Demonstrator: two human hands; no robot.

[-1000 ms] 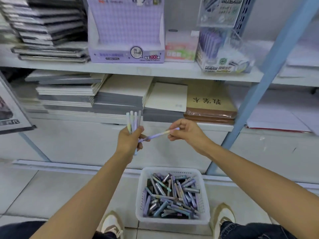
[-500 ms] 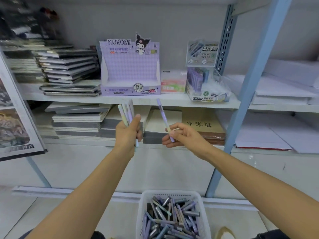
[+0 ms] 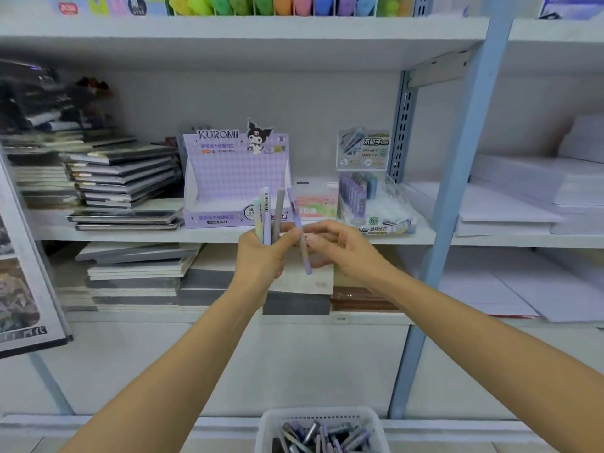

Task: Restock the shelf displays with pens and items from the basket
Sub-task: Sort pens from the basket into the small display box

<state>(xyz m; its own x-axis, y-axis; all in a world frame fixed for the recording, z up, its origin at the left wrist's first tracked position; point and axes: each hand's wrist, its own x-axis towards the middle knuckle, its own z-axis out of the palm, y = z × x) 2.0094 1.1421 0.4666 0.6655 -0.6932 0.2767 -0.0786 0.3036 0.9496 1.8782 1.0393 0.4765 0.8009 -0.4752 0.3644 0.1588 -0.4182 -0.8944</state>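
Observation:
My left hand (image 3: 261,256) grips a bunch of pastel pens (image 3: 269,214) upright, their tips pointing up in front of the purple Kuromi display box (image 3: 228,178). My right hand (image 3: 340,248) pinches a single purple pen (image 3: 299,230) close beside the bunch, nearly upright and leaning a little left. Both hands meet just below the middle shelf's front edge (image 3: 130,235). The white basket (image 3: 322,429) with several more pens stands on the floor at the bottom of the view.
Stacks of dark notebooks (image 3: 121,181) lie left of the display box. A pink box (image 3: 315,199) and a clear lead-refill display (image 3: 362,191) stand to its right. A blue shelf post (image 3: 454,207) rises on the right. Paper stacks (image 3: 510,204) fill the right bay.
The view has tilted up, so the basket dropped to the bottom edge. My right hand swung its pen from lying sideways to nearly upright and brought it against the bunch in my left hand.

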